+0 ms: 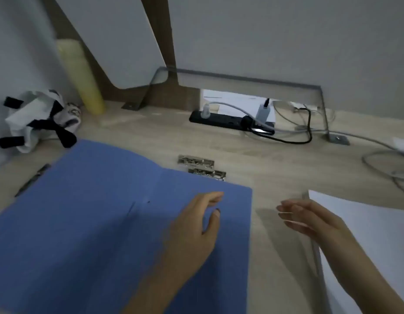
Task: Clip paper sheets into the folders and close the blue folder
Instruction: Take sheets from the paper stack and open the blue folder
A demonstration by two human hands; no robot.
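Note:
A blue folder (94, 211) lies spread open on the wooden desk (151, 137), filling the lower left. My left hand (194, 232) hovers over or rests on the folder's right half, fingers loosely bent, holding nothing. My right hand (309, 220) is over the bare desk to the right of the folder, fingers straight and pointing left, empty. White paper sheets (366, 241) lie under and behind my right forearm. Two silver metal clip strips (202, 165) lie just beyond the folder's far right corner.
A black power strip (228, 121) with plugs and cables sits at the back. More cables (386, 164) trail at the right. A white-and-black cloth bag (40, 118) and a yellow roll (81, 75) stand at the back left. A dark strip (32, 180) lies by the folder's left edge.

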